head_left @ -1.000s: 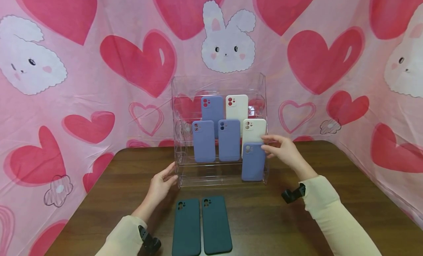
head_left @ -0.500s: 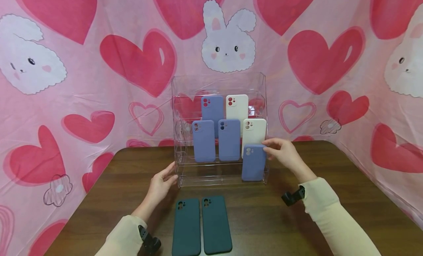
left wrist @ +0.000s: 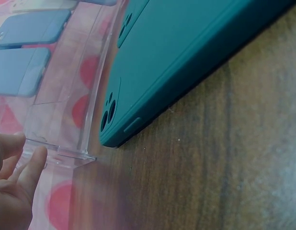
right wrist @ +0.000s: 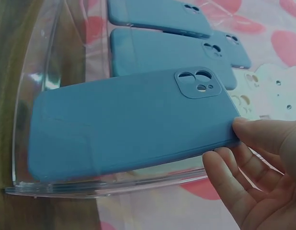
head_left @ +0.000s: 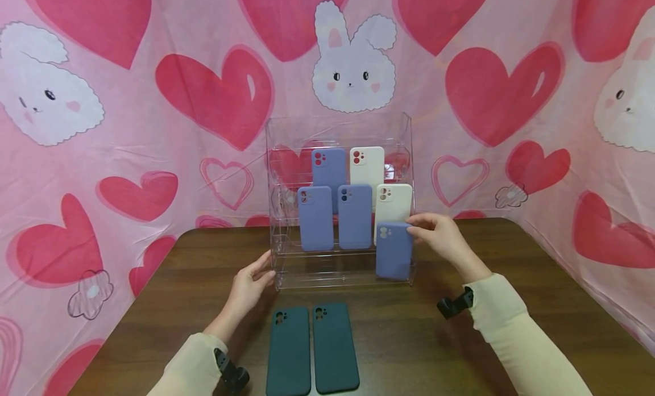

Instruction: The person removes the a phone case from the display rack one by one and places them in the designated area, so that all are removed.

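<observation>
In the head view my right hand (head_left: 437, 237) pinches the upper right corner of a blue phone case (head_left: 393, 251), thumb in front and fingers along the edge. The case stands in the bottom tier of a clear tiered display rack (head_left: 317, 279), at its right end. Seen from the right wrist, the case (right wrist: 124, 120) leans a little, its lower end behind the rack's clear front lip (right wrist: 105, 188). My left hand (head_left: 248, 288) holds the rack's lower left side, its thumb (left wrist: 33, 170) at the front corner. A white phone case (head_left: 394, 203) rises partly hidden behind the blue one.
Two dark green phone cases (head_left: 336, 347) lie side by side on the wooden table (head_left: 409, 339) before the rack. Higher tiers hold more blue cases (head_left: 315, 220) and another white case (head_left: 366, 166). A pink heart-and-rabbit cloth (head_left: 353, 123) hangs behind.
My right hand has come down slightly with the blue case's top corner, and the case has shifted a touch to the right. My left hand stays on the rack.
</observation>
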Demonstrator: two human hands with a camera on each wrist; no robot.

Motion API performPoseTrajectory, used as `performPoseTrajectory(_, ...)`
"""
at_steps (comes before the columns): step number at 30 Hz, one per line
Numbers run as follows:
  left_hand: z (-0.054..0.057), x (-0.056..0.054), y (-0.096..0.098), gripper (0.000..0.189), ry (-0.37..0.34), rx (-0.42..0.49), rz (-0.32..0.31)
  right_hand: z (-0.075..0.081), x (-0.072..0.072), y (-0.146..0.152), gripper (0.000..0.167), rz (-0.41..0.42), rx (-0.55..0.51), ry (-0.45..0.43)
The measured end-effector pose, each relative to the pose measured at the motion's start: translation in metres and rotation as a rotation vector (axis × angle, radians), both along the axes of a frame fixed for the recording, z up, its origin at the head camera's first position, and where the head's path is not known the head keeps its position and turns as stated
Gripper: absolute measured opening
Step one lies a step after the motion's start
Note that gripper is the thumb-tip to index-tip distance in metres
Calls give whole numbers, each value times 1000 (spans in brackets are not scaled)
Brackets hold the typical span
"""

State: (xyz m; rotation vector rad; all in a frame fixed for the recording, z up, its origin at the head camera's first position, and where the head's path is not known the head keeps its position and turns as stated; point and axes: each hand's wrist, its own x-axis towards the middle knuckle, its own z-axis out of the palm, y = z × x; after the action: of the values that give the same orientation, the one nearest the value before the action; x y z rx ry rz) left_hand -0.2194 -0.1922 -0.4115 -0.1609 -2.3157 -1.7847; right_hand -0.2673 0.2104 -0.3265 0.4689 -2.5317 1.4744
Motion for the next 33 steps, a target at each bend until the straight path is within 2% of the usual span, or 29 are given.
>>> performPoseTrajectory(5, 0, 0, 0, 51, -9, 5, -4, 13, 6, -3, 27, -16, 5, 14)
performPoseTrajectory(11, 1, 0, -1, 51, -5, -2, -4, 30, 13, -7, 28, -40, 14, 87)
performPoseTrajectory(18, 0, 0, -1, 51, -3, -4, -6, 43, 19, -14, 28, -24, 0, 118)
performPoseTrajectory(24, 0, 1, -1, 51, -9, 2, -12, 38, 23, -19, 27, 67, -54, 70)
performPoseTrajectory(33, 1, 0, -1, 51, -12, 4, -20, 12, 25, -21, 25, 212, -126, -94)
